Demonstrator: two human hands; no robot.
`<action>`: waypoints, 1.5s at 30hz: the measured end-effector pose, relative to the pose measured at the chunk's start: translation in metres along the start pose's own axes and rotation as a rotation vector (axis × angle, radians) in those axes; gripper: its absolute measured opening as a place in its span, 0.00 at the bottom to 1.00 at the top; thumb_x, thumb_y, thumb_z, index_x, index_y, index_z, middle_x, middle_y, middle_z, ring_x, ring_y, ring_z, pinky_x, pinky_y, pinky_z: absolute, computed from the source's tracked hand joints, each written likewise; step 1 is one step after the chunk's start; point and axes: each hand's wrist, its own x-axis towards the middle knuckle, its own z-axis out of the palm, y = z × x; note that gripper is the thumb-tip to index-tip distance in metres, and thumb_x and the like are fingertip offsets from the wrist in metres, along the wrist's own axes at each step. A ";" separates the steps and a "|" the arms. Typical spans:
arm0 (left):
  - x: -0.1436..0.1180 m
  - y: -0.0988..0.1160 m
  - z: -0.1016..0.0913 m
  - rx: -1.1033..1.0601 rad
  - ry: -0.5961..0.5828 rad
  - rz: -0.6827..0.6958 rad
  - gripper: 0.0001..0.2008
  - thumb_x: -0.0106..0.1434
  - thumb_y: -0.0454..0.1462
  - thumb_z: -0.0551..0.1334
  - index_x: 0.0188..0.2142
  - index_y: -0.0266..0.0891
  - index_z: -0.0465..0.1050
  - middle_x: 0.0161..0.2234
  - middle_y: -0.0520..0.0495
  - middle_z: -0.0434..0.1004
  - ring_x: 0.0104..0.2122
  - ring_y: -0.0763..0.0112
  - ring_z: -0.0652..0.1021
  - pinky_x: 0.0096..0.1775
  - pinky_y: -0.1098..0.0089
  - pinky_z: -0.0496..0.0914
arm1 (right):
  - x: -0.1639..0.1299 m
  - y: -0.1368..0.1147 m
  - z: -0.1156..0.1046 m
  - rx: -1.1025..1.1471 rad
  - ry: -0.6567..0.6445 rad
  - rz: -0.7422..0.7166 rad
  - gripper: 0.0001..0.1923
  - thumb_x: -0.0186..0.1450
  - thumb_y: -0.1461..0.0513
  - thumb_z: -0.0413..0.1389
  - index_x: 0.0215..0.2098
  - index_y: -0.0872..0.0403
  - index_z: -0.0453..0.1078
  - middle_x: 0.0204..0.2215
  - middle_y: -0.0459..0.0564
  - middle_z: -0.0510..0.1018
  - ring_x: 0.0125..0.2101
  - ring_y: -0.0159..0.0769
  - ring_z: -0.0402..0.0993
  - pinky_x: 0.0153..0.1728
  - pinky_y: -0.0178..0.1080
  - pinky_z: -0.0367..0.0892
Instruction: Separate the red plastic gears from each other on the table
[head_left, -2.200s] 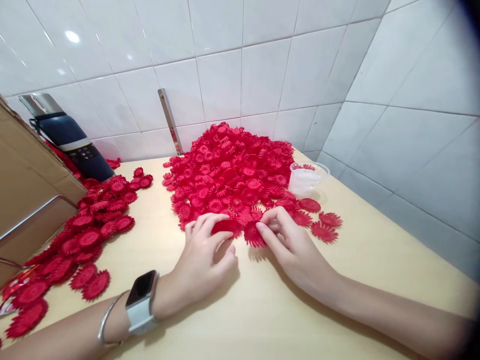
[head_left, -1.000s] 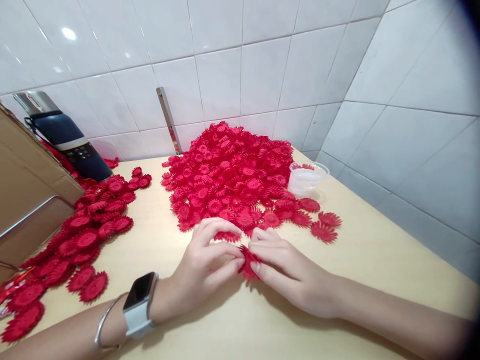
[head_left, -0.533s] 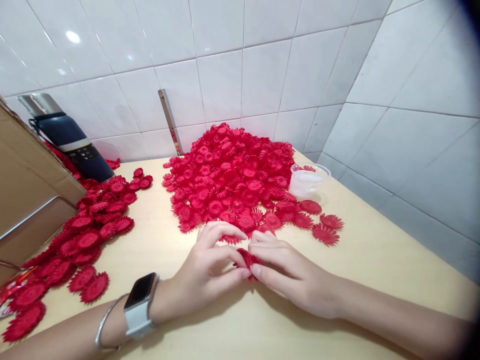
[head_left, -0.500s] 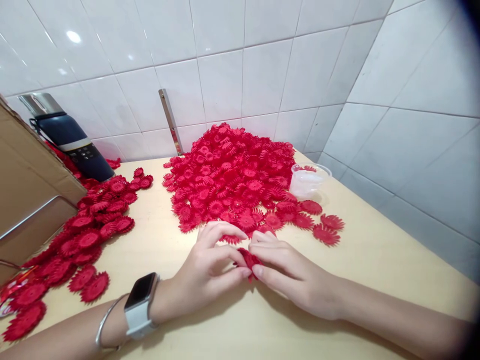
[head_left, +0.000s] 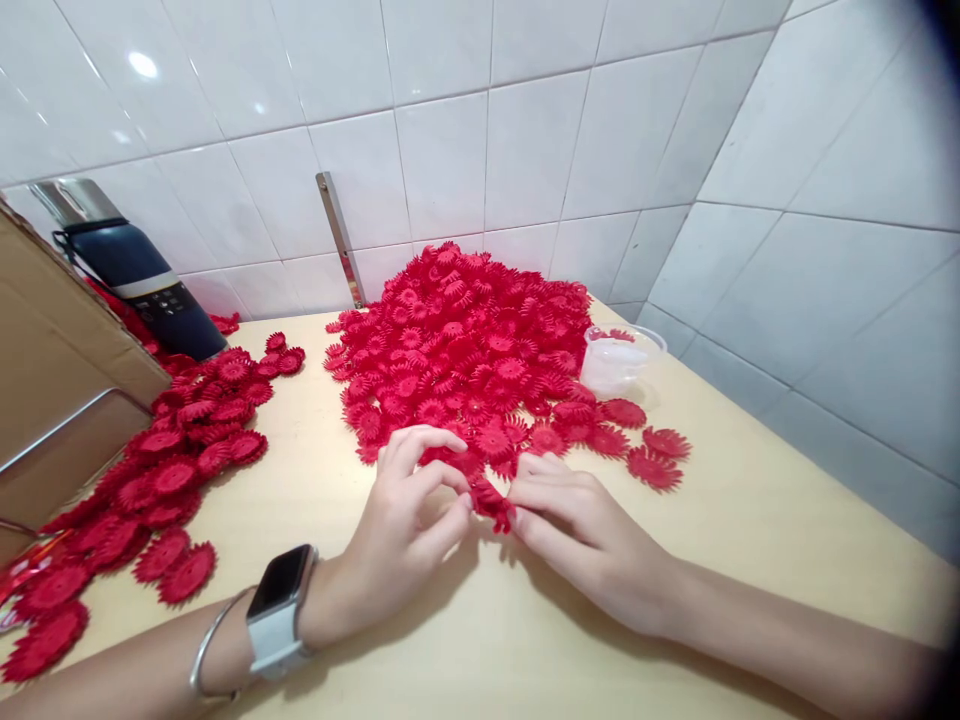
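Between my hands, just above the table, is a red flower piece with a fringed edge, looking folded or bunched up. My right hand pinches its right side between thumb and fingers. At its left edge, my left hand has thumb and index fingertips close together on the rim, the other fingers curved above. How firmly the left fingertips grip is hard to see. A large heap of similar red flower pieces lies right behind my hands. On my left wrist are a smartwatch and a metal bangle.
More red flower pieces spread along the left, beside a cardboard box. A dark blue bottle leans there. A clear plastic cup stands right of the heap. White tiled walls bound the table behind and right.
My left hand has shifted slightly left and up, its thumb now off the front of the flower piece. The piece has turned a little in the right fingers.
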 end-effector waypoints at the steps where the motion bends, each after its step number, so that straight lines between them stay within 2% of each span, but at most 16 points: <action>1: 0.000 -0.001 0.001 0.016 0.023 -0.023 0.06 0.57 0.29 0.55 0.29 0.40 0.68 0.43 0.46 0.64 0.46 0.64 0.65 0.48 0.61 0.60 | 0.000 0.001 0.001 0.016 0.044 0.026 0.15 0.60 0.67 0.42 0.16 0.55 0.54 0.17 0.44 0.62 0.23 0.31 0.58 0.26 0.36 0.55; 4: 0.003 -0.007 0.001 0.022 0.080 -0.094 0.06 0.58 0.30 0.53 0.27 0.39 0.66 0.42 0.46 0.62 0.45 0.64 0.65 0.48 0.60 0.60 | -0.002 0.005 0.002 0.058 0.155 0.109 0.16 0.58 0.67 0.41 0.14 0.54 0.48 0.15 0.44 0.59 0.21 0.31 0.56 0.24 0.36 0.52; 7: 0.008 -0.017 0.001 -0.044 0.188 -0.209 0.06 0.59 0.32 0.53 0.26 0.39 0.63 0.41 0.46 0.60 0.43 0.66 0.66 0.45 0.63 0.63 | -0.003 0.009 0.001 0.110 0.254 0.209 0.16 0.57 0.67 0.41 0.15 0.54 0.42 0.14 0.43 0.55 0.19 0.31 0.53 0.21 0.35 0.50; 9: 0.010 -0.021 0.001 -0.074 0.198 -0.246 0.05 0.59 0.34 0.53 0.26 0.39 0.61 0.41 0.46 0.59 0.44 0.66 0.66 0.44 0.64 0.64 | -0.003 0.009 0.001 0.141 0.257 0.222 0.16 0.59 0.66 0.42 0.15 0.53 0.43 0.15 0.43 0.56 0.20 0.31 0.55 0.22 0.35 0.52; 11: 0.010 -0.020 0.001 -0.066 0.190 -0.233 0.02 0.59 0.36 0.55 0.32 0.40 0.60 0.43 0.46 0.59 0.46 0.65 0.64 0.47 0.62 0.61 | -0.002 0.008 0.000 0.158 0.213 0.194 0.15 0.61 0.65 0.42 0.17 0.54 0.49 0.18 0.44 0.61 0.23 0.32 0.59 0.25 0.35 0.56; 14: 0.006 -0.013 0.000 -0.028 0.110 -0.115 0.09 0.58 0.38 0.55 0.40 0.42 0.60 0.47 0.44 0.57 0.50 0.63 0.61 0.51 0.59 0.56 | -0.001 0.003 -0.002 0.190 0.093 0.108 0.13 0.64 0.65 0.42 0.21 0.54 0.57 0.24 0.46 0.67 0.28 0.33 0.63 0.30 0.36 0.60; 17: 0.002 -0.007 -0.001 0.042 -0.099 0.068 0.15 0.55 0.40 0.59 0.43 0.42 0.62 0.49 0.44 0.58 0.51 0.59 0.59 0.51 0.58 0.55 | 0.000 0.000 -0.004 0.201 -0.009 0.006 0.11 0.64 0.66 0.42 0.26 0.54 0.62 0.31 0.48 0.69 0.34 0.35 0.64 0.37 0.37 0.61; 19: 0.001 -0.005 -0.001 0.077 -0.188 0.130 0.15 0.58 0.38 0.56 0.46 0.42 0.63 0.50 0.44 0.60 0.51 0.60 0.59 0.51 0.59 0.55 | 0.000 -0.001 -0.004 0.193 -0.053 -0.025 0.11 0.64 0.65 0.42 0.28 0.54 0.63 0.33 0.49 0.69 0.36 0.35 0.63 0.39 0.38 0.61; 23: 0.002 -0.008 -0.001 0.040 -0.145 0.126 0.15 0.63 0.31 0.47 0.48 0.41 0.62 0.48 0.45 0.66 0.49 0.67 0.63 0.50 0.64 0.56 | 0.001 0.001 -0.002 0.197 -0.040 0.049 0.12 0.65 0.62 0.43 0.26 0.55 0.63 0.28 0.48 0.68 0.32 0.34 0.63 0.34 0.37 0.61; 25: 0.003 -0.009 -0.001 -0.016 -0.114 0.060 0.14 0.63 0.31 0.46 0.46 0.40 0.64 0.44 0.47 0.70 0.45 0.68 0.68 0.47 0.68 0.60 | 0.001 0.002 -0.002 0.212 0.049 0.145 0.13 0.65 0.62 0.42 0.26 0.55 0.63 0.24 0.46 0.66 0.27 0.33 0.63 0.29 0.35 0.60; 27: 0.004 -0.011 -0.001 -0.064 -0.133 -0.035 0.11 0.63 0.32 0.47 0.38 0.38 0.67 0.35 0.49 0.73 0.36 0.71 0.71 0.39 0.72 0.63 | 0.001 0.003 -0.002 0.219 0.120 0.205 0.15 0.66 0.61 0.41 0.26 0.55 0.64 0.20 0.44 0.64 0.24 0.31 0.61 0.26 0.34 0.57; 31: 0.005 -0.010 -0.001 -0.149 -0.178 -0.135 0.13 0.63 0.36 0.48 0.22 0.37 0.61 0.21 0.55 0.62 0.22 0.77 0.64 0.26 0.76 0.59 | 0.000 0.003 -0.002 0.186 0.134 0.189 0.15 0.65 0.62 0.41 0.24 0.55 0.63 0.19 0.44 0.62 0.23 0.31 0.60 0.24 0.34 0.56; 34: 0.006 -0.008 -0.001 -0.219 -0.194 -0.163 0.16 0.63 0.37 0.49 0.20 0.37 0.57 0.19 0.56 0.56 0.21 0.79 0.59 0.24 0.76 0.55 | -0.001 0.003 -0.001 0.166 0.142 0.162 0.15 0.65 0.62 0.41 0.23 0.55 0.62 0.19 0.44 0.63 0.23 0.31 0.59 0.24 0.34 0.55; 38: 0.006 -0.007 -0.002 -0.264 -0.214 -0.217 0.17 0.62 0.40 0.50 0.18 0.37 0.56 0.18 0.56 0.56 0.20 0.79 0.59 0.24 0.76 0.55 | -0.001 0.003 0.000 0.179 0.107 0.176 0.13 0.64 0.61 0.44 0.23 0.55 0.61 0.21 0.45 0.64 0.24 0.31 0.61 0.26 0.34 0.57; 41: 0.006 -0.006 -0.003 -0.329 -0.287 -0.242 0.17 0.62 0.41 0.49 0.19 0.36 0.59 0.18 0.55 0.58 0.21 0.78 0.61 0.24 0.77 0.57 | 0.000 0.002 0.001 0.184 0.024 0.192 0.08 0.62 0.62 0.47 0.27 0.55 0.63 0.24 0.45 0.66 0.27 0.32 0.63 0.29 0.35 0.58; 45: 0.006 -0.006 -0.002 -0.371 -0.373 -0.191 0.15 0.63 0.40 0.49 0.23 0.36 0.63 0.21 0.53 0.64 0.23 0.77 0.65 0.27 0.76 0.60 | 0.001 0.001 0.000 0.201 -0.052 0.068 0.07 0.62 0.64 0.48 0.27 0.55 0.63 0.27 0.47 0.68 0.31 0.33 0.63 0.32 0.35 0.59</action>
